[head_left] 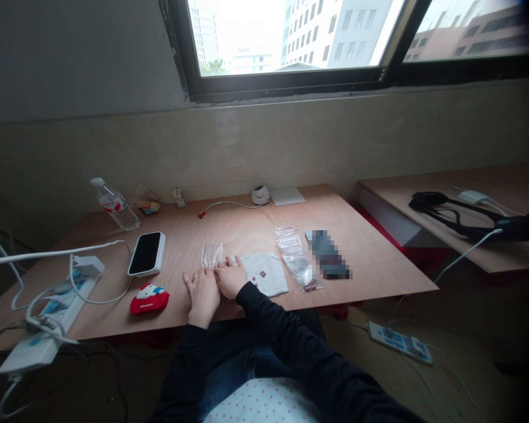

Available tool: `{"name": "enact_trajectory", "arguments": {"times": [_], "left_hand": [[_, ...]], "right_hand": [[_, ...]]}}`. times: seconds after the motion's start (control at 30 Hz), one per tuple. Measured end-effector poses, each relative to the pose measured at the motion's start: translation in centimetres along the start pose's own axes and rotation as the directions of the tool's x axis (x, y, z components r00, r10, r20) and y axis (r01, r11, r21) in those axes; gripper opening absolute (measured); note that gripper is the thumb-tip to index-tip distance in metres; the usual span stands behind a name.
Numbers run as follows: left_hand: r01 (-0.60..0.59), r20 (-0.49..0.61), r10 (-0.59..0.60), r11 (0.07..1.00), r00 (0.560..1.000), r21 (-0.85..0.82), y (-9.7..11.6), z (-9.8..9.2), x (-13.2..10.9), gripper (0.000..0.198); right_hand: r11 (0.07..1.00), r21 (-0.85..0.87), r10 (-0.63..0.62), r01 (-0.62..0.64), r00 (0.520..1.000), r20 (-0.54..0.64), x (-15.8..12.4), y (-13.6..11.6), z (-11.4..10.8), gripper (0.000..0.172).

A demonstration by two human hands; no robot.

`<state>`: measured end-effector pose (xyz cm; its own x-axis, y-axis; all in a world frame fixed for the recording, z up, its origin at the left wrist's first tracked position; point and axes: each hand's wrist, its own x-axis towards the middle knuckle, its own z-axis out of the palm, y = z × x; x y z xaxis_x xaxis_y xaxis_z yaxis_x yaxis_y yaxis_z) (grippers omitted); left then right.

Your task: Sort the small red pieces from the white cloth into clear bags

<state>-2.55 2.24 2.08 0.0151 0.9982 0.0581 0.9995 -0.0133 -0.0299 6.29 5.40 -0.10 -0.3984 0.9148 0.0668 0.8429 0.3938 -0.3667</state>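
Observation:
My left hand [203, 295], with a ring on one finger, and my right hand [231, 278] lie close together on the plywood table [335, 258]. Their fingertips meet at the lower edge of a small crumpled clear plastic bag [212, 255] and seem to pinch it. Just right of my right hand lies a white cloth or paper sheet [267, 275] with small red items [260, 275] on it. Further right are a clear zip bag [292, 252] and a pixelated object [327, 254].
A black-faced power bank [146, 254], red plush pouch [149, 299], and corded power strip [68, 299] sit left. Along the wall are a water bottle [115, 204], dome camera [260, 195], and white pad [287, 196]. Another table [449, 205] stands right.

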Motion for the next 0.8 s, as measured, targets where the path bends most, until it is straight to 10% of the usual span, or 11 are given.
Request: {"name": "enact_trajectory", "arguments": {"times": [0.2, 0.57, 0.8], "left_hand": [[0.025, -0.010, -0.025, 0.999, 1.000, 0.042, 0.0, 0.7, 1.2, 0.038], [0.060, -0.017, -0.061, 0.998, 0.998, -0.034, -0.4, 0.5, 1.0, 0.037], [0.053, -0.112, -0.058, 0.997, 0.992, -0.054, 0.2, -0.7, 0.2, 0.037]], "right_hand": [[0.979, 0.164, 0.159, -0.122, 0.959, -0.235, -1.5, 1.3, -2.0, 0.031], [0.709, 0.237, 0.698, -0.664, 0.614, -0.369, -9.1, 12.2, -5.9, 0.037], [0.684, 0.235, 0.721, -0.690, 0.593, -0.358, -9.1, 12.6, -3.8, 0.038]]}}
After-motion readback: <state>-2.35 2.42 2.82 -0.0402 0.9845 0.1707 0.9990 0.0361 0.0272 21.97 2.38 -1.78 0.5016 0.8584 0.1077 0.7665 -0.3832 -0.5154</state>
